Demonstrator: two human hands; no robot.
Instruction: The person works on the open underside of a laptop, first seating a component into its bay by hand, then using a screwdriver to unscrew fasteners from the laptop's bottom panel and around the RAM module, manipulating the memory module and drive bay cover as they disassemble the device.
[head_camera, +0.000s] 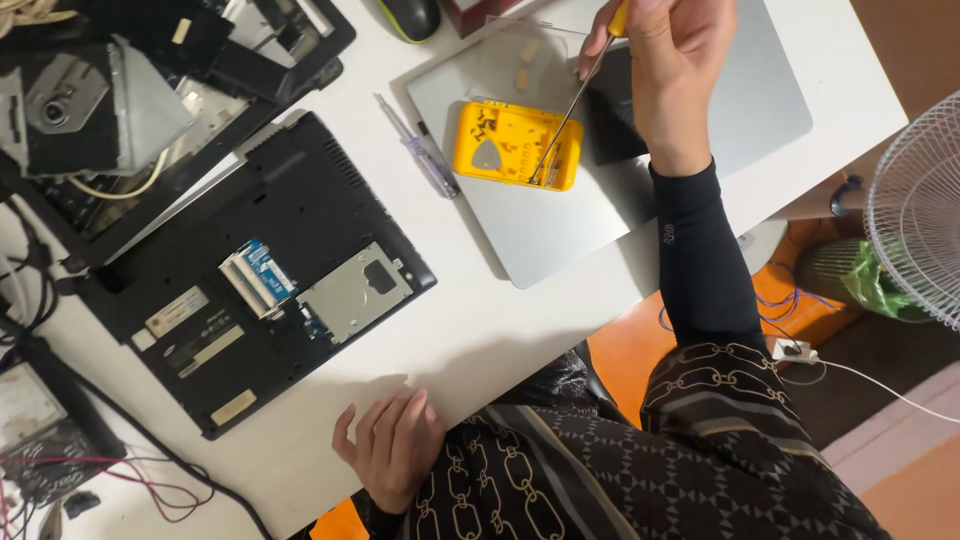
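One yellow compartmented screw tray (515, 145), lidless

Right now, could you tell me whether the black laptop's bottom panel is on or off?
Off: the black laptop lies bottom-up, its bay exposing the memory modules and a silver plate.

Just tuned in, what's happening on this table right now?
A person at a white table holds a screwdriver in the right hand, its tip down in a yellow parts tray lying on a closed silver laptop. The left hand rests flat on the table edge. Beside it lies a black laptop, underside up with its bottom panel off.
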